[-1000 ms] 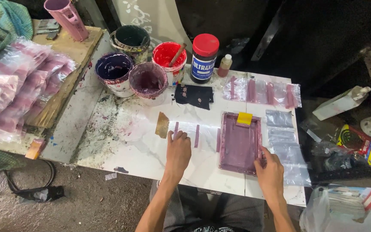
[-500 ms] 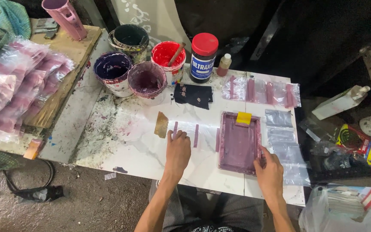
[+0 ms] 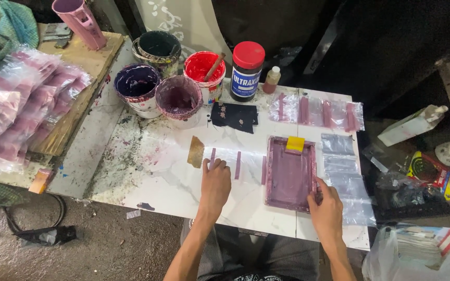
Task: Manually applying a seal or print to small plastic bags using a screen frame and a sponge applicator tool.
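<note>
Two hands at work: my left hand [image 3: 215, 179] lies flat, pinning a clear bag [image 3: 230, 158]; my right hand [image 3: 327, 208] grips the purple screen frame's [image 3: 289, 174] near-right corner. I'd keep the bag taut and the frame square. The white desk [image 3: 147, 171] is ink-stained, paint pots [image 3: 178, 99] far-left.

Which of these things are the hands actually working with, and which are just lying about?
In use: left hand flat on clear plastic bag; right hand gripping purple frame.
Lying about: paint pots, red-lidded jar, black cloth, bag stack.
</note>
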